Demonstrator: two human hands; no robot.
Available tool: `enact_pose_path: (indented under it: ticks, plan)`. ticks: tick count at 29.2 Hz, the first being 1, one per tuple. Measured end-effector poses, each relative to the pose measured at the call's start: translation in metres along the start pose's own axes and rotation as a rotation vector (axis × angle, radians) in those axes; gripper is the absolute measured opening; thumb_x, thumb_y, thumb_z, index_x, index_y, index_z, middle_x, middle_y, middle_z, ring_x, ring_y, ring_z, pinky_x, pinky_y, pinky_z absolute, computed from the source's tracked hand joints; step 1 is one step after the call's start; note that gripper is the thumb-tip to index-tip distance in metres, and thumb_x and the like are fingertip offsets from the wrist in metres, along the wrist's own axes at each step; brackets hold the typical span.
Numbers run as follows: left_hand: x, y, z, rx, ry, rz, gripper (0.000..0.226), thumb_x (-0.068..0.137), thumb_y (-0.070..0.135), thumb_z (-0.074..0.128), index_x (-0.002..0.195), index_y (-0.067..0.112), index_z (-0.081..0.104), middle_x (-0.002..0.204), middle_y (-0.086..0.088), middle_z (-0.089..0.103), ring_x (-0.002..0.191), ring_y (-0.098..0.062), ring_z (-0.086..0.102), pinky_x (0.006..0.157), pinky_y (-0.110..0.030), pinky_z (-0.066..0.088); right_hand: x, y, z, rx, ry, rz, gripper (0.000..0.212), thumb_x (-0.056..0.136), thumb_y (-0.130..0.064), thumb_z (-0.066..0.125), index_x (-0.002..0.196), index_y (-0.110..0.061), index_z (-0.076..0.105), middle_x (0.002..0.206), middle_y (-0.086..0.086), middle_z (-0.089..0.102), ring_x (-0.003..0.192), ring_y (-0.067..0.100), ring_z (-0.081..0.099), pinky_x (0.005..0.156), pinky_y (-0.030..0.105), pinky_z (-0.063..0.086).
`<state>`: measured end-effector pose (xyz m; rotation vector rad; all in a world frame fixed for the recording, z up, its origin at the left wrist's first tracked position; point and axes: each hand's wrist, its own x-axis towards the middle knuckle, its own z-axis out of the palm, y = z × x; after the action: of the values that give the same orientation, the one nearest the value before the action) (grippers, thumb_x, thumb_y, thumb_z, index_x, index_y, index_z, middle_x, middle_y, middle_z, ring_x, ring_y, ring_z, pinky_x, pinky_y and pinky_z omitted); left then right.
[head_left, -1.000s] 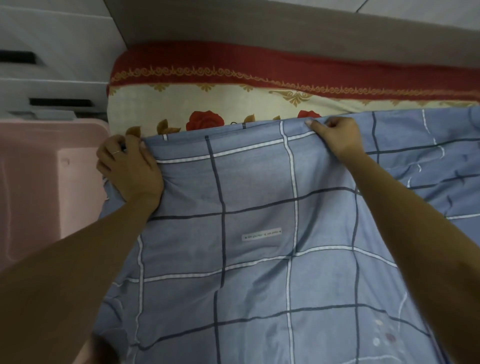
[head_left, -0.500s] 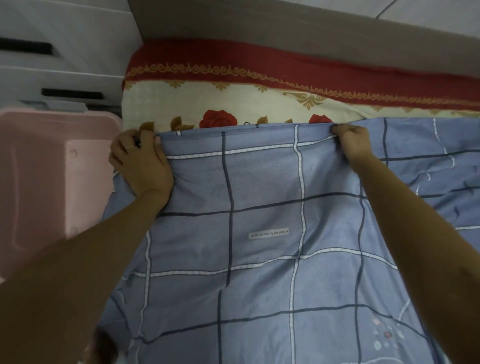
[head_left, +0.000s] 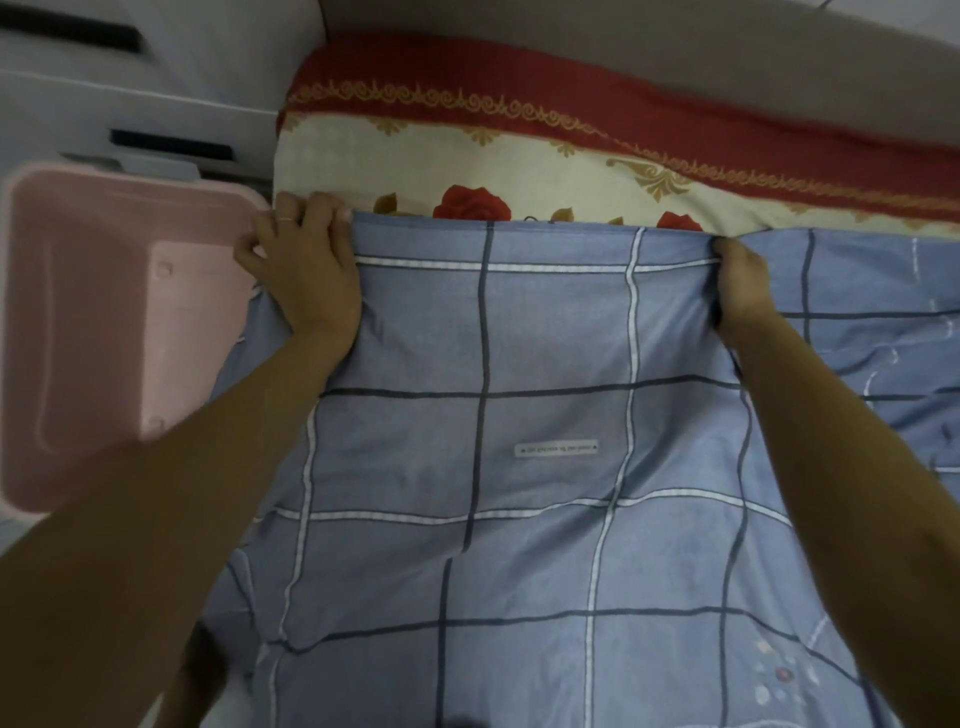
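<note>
The blue checked cotton quilt cover (head_left: 519, 415) lies spread over the rose-patterned cream and red mattress (head_left: 519, 156). The left hand (head_left: 306, 270) grasps its top left corner; the right hand (head_left: 743, 291) clenches the top edge. A pink plastic bin (head_left: 104, 312) stands beside the mattress's left edge.

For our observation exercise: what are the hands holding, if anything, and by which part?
The blue checked sheet, by its top edge: left hand at the left corner, right hand further along.

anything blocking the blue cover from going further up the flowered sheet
Nothing visible does. The left hand and right hand grip the blue cover by its edge, and nothing lies on the flowered sheet ahead. The pink bin sits to the left.
</note>
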<state>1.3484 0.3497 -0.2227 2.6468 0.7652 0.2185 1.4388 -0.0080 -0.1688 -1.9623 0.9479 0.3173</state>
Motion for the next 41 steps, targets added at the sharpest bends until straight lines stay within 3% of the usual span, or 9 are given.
enact_pose_path:
  ticks: [14, 17, 20, 22, 24, 27, 31, 36, 41]
  plan:
    - [-0.002, 0.012, -0.01, -0.017, 0.082, 0.034, 0.03, 0.093, 0.034, 0.042, 0.111, 0.017, 0.058, 0.126, -0.008, 0.051, 0.121, -0.025, 0.042, 0.104, -0.039, 0.013, 0.008, -0.004, 0.0, -0.122, 0.016, -0.042, 0.046, 0.094, -0.028, 0.053, 0.057, -0.019, 0.028, 0.055, 0.005, 0.027, 0.046, 0.016, 0.026, 0.039, 0.021, 0.025]
    - [-0.025, 0.021, -0.015, -0.068, 0.094, 0.469, 0.032, 0.096, 0.03, 0.046, 0.124, 0.022, 0.059, 0.14, -0.005, 0.046, 0.133, -0.022, 0.036, 0.11, -0.039, 0.003, 0.012, -0.006, 0.0, -0.161, 0.029, -0.055, 0.043, 0.093, -0.029, 0.054, 0.057, -0.018, 0.032, 0.056, 0.005, 0.031, 0.049, 0.016, 0.03, 0.045, 0.026, 0.03]
    - [-0.058, 0.014, 0.002, 0.099, -0.141, 0.814, 0.044, 0.098, 0.032, 0.038, 0.14, 0.023, 0.044, 0.15, -0.006, 0.035, 0.14, -0.023, 0.027, 0.11, -0.059, 0.004, 0.008, -0.01, 0.001, -0.362, -0.021, -0.113, 0.032, 0.09, -0.036, 0.047, 0.076, -0.01, 0.058, 0.078, 0.016, 0.057, 0.072, 0.029, 0.053, 0.072, 0.037, 0.042]
    - [-0.063, 0.008, 0.012, 0.175, -0.199, 0.816, 0.049, 0.097, 0.035, 0.034, 0.145, 0.024, 0.036, 0.153, -0.004, 0.029, 0.142, -0.023, 0.024, 0.109, -0.063, 0.003, 0.006, -0.009, 0.01, -0.641, 0.005, -0.109, 0.043, 0.097, -0.031, 0.037, 0.123, 0.0, 0.052, 0.127, 0.025, 0.053, 0.118, 0.039, 0.048, 0.1, 0.041, 0.034]
    - [-0.058, 0.007, 0.013, 0.201, -0.19, 0.805, 0.05, 0.096, 0.035, 0.033, 0.145, 0.024, 0.036, 0.153, -0.003, 0.029, 0.142, -0.024, 0.025, 0.109, -0.063, 0.003, -0.021, -0.004, 0.031, -0.816, 0.165, -0.174, 0.057, 0.096, -0.03, 0.036, 0.145, -0.002, 0.026, 0.15, 0.021, 0.028, 0.14, 0.036, 0.024, 0.114, 0.046, 0.014]
    - [-0.06, 0.007, 0.013, 0.199, -0.183, 0.8, 0.05, 0.096, 0.035, 0.034, 0.145, 0.025, 0.036, 0.153, -0.003, 0.029, 0.141, -0.024, 0.025, 0.109, -0.064, 0.003, -0.104, 0.028, 0.07, -0.679, 0.481, -0.566, 0.067, 0.086, -0.03, 0.049, 0.145, -0.005, 0.031, 0.148, 0.017, 0.035, 0.139, 0.035, 0.028, 0.115, 0.05, 0.012]
    - [-0.061, 0.01, 0.011, 0.175, -0.203, 0.803, 0.049, 0.097, 0.035, 0.033, 0.145, 0.026, 0.036, 0.153, -0.003, 0.029, 0.141, -0.024, 0.025, 0.109, -0.063, 0.001, -0.241, 0.143, 0.103, -0.766, -0.018, -0.916, 0.058, 0.09, -0.043, 0.046, 0.145, -0.026, 0.036, 0.154, 0.004, 0.03, 0.141, 0.031, 0.023, 0.112, 0.061, 0.014]
    - [-0.06, 0.011, 0.007, 0.11, -0.25, 0.789, 0.05, 0.094, 0.034, 0.036, 0.144, 0.027, 0.037, 0.153, -0.003, 0.03, 0.141, -0.025, 0.025, 0.11, -0.063, 0.001, -0.262, 0.241, 0.067, -0.931, 0.059, -0.632, 0.067, 0.083, -0.045, 0.046, 0.146, -0.029, 0.03, 0.155, 0.001, 0.026, 0.139, 0.028, 0.027, 0.113, 0.057, 0.009]
    - [-0.061, 0.01, 0.006, 0.084, -0.25, 0.778, 0.052, 0.093, 0.037, 0.034, 0.144, 0.029, 0.038, 0.153, -0.001, 0.03, 0.142, -0.023, 0.025, 0.111, -0.061, -0.001, -0.264, 0.241, 0.073, -0.886, 0.149, -0.684, 0.061, 0.086, -0.035, 0.04, 0.145, -0.023, 0.035, 0.152, 0.003, 0.033, 0.137, 0.029, 0.033, 0.114, 0.056, 0.011]
